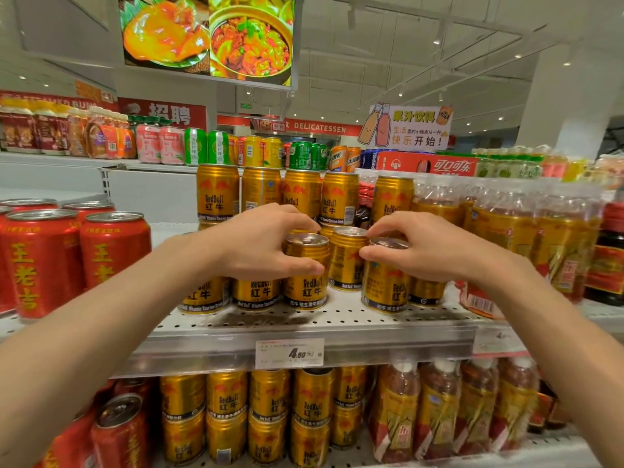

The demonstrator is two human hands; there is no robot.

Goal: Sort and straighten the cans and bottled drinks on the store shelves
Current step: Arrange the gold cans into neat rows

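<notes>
both hands are on the gold cans at the front of the perforated shelf (337,324). the left hand (266,243) grips one gold can (305,275) by its top, thumb in front; the right hand (415,246) grips its neighbour (385,282) the same way, probably so each can be turned label-forward and pulled into line. red cans (67,258) stand to the left.

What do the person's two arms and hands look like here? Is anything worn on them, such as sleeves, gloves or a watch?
Both forearms are bare as far as the picture shows: no sleeve comes into view. The left hand and the right hand wear no gloves, and no watch, bracelet or ring can be seen on the wrists or fingers. The fingernails that show look short and plain.
</notes>
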